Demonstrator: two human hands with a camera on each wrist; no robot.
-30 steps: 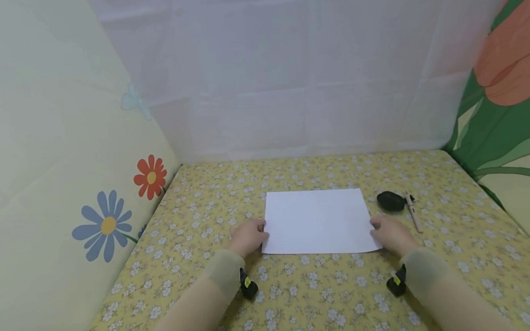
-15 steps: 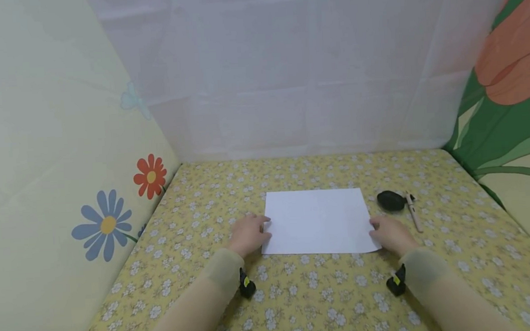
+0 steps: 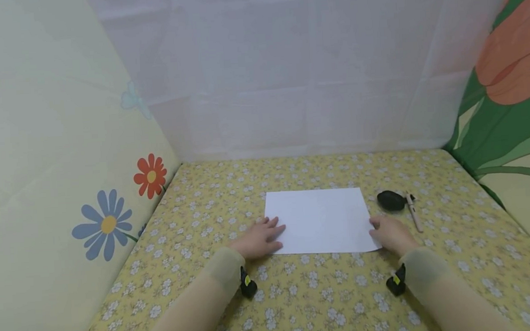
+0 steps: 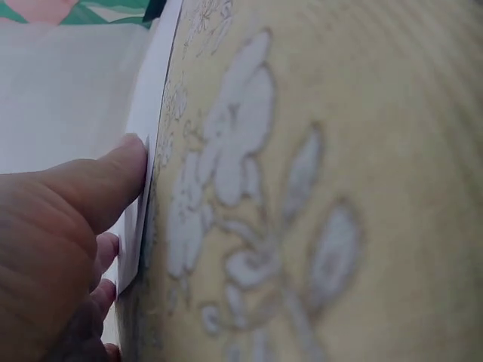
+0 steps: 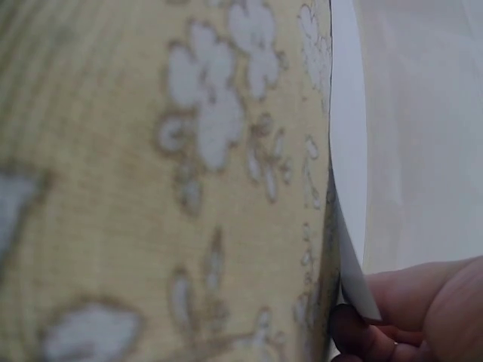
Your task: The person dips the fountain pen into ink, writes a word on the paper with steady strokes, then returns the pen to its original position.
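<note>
A white sheet of paper [image 3: 317, 220] lies flat on the flowered cloth, its long side toward me. My left hand [image 3: 258, 237] rests on its left end with the fingers spread over the surface. In the left wrist view, the thumb [image 4: 124, 170] presses near the paper's edge. My right hand [image 3: 391, 233] pinches the right edge of the sheet. The right wrist view shows the paper's corner [image 5: 362, 298] bent up a little, between the thumb above and the fingers [image 5: 362, 335] beneath.
Right of the sheet sit a black rounded object [image 3: 391, 201] and a pale pinkish pen [image 3: 414, 212]. Yellow flowered cloth [image 3: 316, 293] covers the table. A white hanging sheet [image 3: 305, 73] closes the back, with flower-printed panels on both sides.
My left hand has released its pinch on the paper's left edge, moved slightly right and spread its fingers on the sheet. The right hand and the paper stay in place.
</note>
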